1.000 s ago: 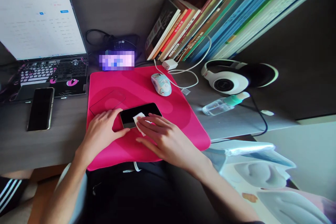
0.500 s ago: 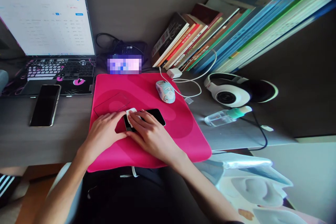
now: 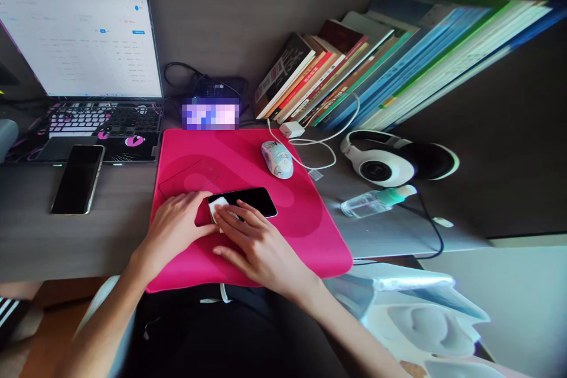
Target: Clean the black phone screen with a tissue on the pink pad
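Note:
A black phone (image 3: 252, 201) lies screen up on a pink mat (image 3: 301, 218). My right hand (image 3: 254, 245) presses a small white wipe (image 3: 218, 208) onto the phone's left end with its fingertips. My left hand (image 3: 177, 227) rests on the mat at the phone's left edge, its fingers curled against that edge and steadying it. A clear phone case (image 3: 188, 177) lies flat on the mat just beyond my left hand.
An open laptop (image 3: 84, 71) stands at the back left, with a second dark phone (image 3: 78, 178) in front of it. A patterned mouse (image 3: 277, 159), white charger cable (image 3: 310, 142), headphones (image 3: 385, 162), a small spray bottle (image 3: 376, 201) and leaning books (image 3: 354, 65) fill the right side.
My right hand has slid the white wipe from the phone's middle to its left end. The left hand stays at the phone's left edge. The view has shifted slightly.

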### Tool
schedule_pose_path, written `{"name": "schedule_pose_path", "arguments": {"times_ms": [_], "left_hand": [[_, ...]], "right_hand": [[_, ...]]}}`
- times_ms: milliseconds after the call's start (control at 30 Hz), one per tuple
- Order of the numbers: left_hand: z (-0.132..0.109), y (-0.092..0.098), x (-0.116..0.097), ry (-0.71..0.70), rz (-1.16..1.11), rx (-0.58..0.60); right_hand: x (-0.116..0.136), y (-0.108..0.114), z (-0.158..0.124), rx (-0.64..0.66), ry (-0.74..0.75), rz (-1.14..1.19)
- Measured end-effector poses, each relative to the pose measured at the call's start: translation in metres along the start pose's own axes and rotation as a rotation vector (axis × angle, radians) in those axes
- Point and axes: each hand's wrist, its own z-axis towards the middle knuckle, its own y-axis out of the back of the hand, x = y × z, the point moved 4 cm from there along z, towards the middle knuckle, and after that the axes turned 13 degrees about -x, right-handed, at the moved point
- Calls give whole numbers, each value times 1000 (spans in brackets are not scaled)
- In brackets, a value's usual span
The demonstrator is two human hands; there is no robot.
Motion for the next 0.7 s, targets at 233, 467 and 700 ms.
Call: {"name": "schedule_pose_path", "arguments": {"times_ms": [233,467,700], "left_hand": [[0,-1,2,-19,-7,30],[2,2,-1,17,26,67],[3,3,-1,-5,9,43]], "right_hand": [[-5,-5,15,-26,-19,-42],[-7,-17,22,-25,-27,-53],[-1,-14,16,-21,-5,-25]]}}
